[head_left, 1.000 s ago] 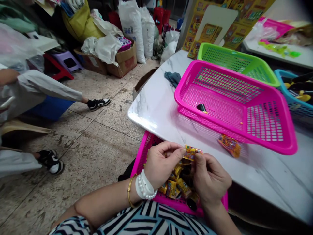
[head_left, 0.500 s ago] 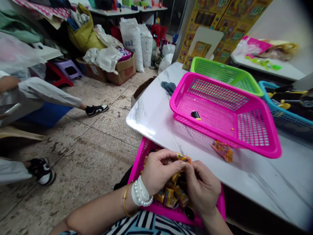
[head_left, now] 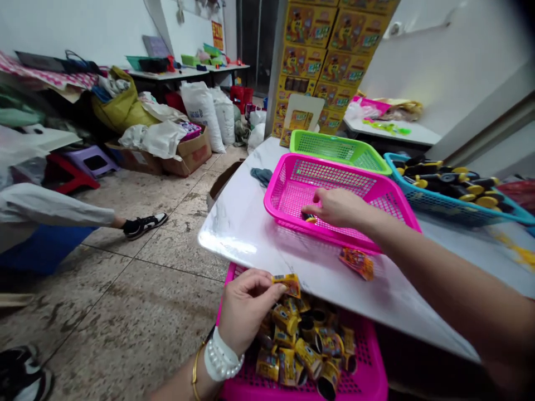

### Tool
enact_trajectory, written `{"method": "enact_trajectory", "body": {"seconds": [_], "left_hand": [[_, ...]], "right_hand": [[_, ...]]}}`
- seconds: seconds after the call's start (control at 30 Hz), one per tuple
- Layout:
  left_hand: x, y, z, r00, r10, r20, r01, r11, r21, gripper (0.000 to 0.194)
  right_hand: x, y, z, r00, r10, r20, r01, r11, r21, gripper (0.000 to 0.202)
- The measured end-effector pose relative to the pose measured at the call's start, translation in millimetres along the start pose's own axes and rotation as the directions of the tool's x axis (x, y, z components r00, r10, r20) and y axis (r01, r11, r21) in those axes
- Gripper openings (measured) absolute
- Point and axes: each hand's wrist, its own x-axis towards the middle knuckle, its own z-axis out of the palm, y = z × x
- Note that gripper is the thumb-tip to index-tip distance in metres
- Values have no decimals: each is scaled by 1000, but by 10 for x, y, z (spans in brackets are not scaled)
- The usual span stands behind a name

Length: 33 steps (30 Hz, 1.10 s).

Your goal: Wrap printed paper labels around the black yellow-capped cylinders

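My left hand pinches a flat yellow printed plastic sleeve between thumb and fingertips. Beneath it, a pink basket holds many small black cylinders wrapped in similar yellow printed sleeves. My right hand reaches into another pink basket on the table, its thumb and index finger apart. Right by the fingertips lies a small black cylinder with a yellow edge; whether they touch it, I cannot tell. A bundle of orange printed sleeves lies on the table under my right forearm.
Behind the pink basket stands a green basket. A blue basket to the right is full of black and yellow pieces. Yellow printed boxes are stacked at the back. A dark cloth lies near the table's left edge. A seated person's leg shows left.
My right hand has let go of the yellow sleeve and moved up into the pink basket on the table. My left hand keeps the sleeve. The view has tilted up and turned right.
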Motion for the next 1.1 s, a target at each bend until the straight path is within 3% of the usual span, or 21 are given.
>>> {"method": "enact_trajectory", "body": {"seconds": [0.07,0.17,0.27,0.3,0.33,0.4,0.47,0.5,0.57,0.63,0.7,0.77,0.83,0.9,1.0,1.1], "left_hand": [[-20,17,23,999,-13,-38,13,1000,-1,25],[-28,22,46,993,-99,-67,93,992,-81,28],[-7,-8,32,968,-252,1,245,942,-229,28],[3,-23,24,957,-289,30,286,918,-273,29],[12,-37,17,947,-316,58,318,897,-306,29],[27,-57,19,929,-351,118,370,862,-347,30],[41,-61,47,902,-386,191,431,820,-376,31],[48,-56,69,884,-405,231,466,794,-390,31],[58,-35,122,847,-441,298,530,745,-405,30],[61,-8,176,822,-458,339,566,727,-389,27],[56,11,222,815,-443,374,567,743,-356,26],[50,11,258,825,-401,397,536,779,-325,24],[51,-10,288,847,-369,383,493,815,-304,23],[59,-41,316,869,-362,338,466,830,-308,22],[74,-75,354,869,-381,315,480,804,-350,21],[81,-76,358,859,-398,322,502,781,-372,24]], "right_hand": [[225,-18,132,996,-32,86,31,999,8,20],[338,-42,245,990,-84,115,79,996,49,9],[125,-32,105,991,-121,63,116,989,90,21],[-29,-35,19,991,-136,15,133,984,120,30],[-221,-49,-67,981,-162,-110,181,962,202,35],[-684,-118,-181,938,-172,-301,292,858,422,42],[-1155,-238,-153,947,-9,-323,248,660,709,56],[-1358,-308,-80,953,82,-291,202,545,814,57],[-1655,-436,151,968,183,-169,91,375,923,41],[-1804,-513,412,971,219,-97,33,281,959,29],[-1855,-519,614,965,250,-73,2,273,962,25],[-1876,-469,716,937,341,-80,-44,339,940,25],[-1909,-404,729,886,456,-84,-101,367,925,28],[-1953,-371,695,850,520,-81,-98,307,947,28],[-1989,-431,651,889,441,-123,22,227,974,24],[-1966,-546,688,938,324,-125,37,264,964,23]]}}
